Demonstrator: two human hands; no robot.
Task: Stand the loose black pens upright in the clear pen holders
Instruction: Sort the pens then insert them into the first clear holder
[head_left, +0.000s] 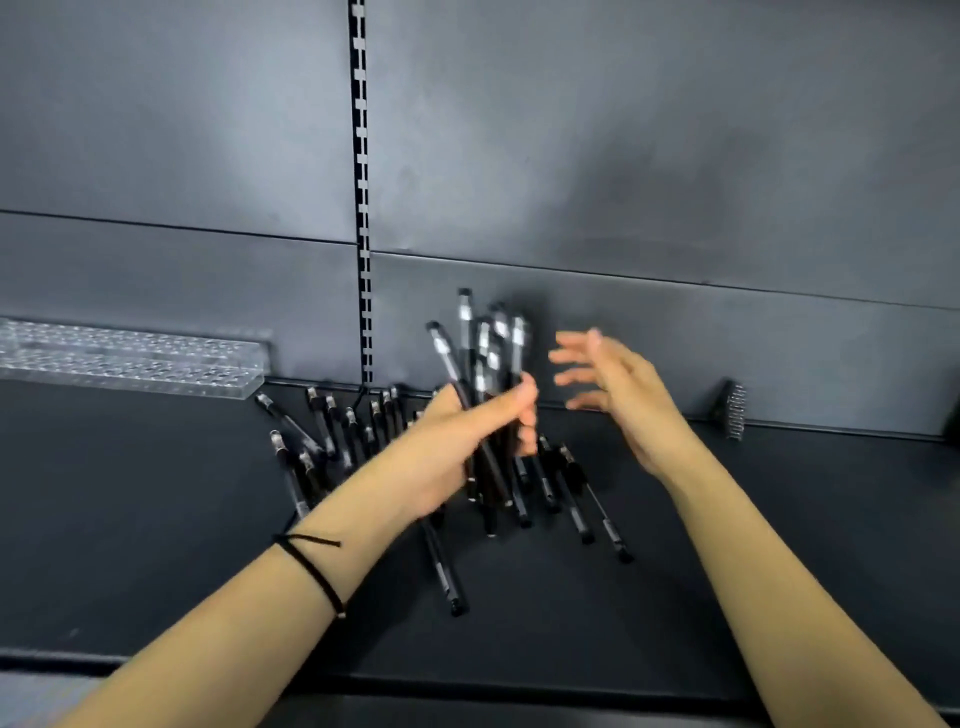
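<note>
Black pens in a bundle (489, 356) stand fanned in our left hand (467, 441), fingers curled round their middles. Our right hand (618, 395) hovers just beside, fingers spread. Loose pens (575, 493) litter the shelf (156, 519) beneath; the clear holder (130, 358) sits far left.

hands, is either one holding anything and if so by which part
The left hand grips a bundle of black pens around the middle of their barrels, both ends sticking out of the fist. The right hand holds nothing.
</note>
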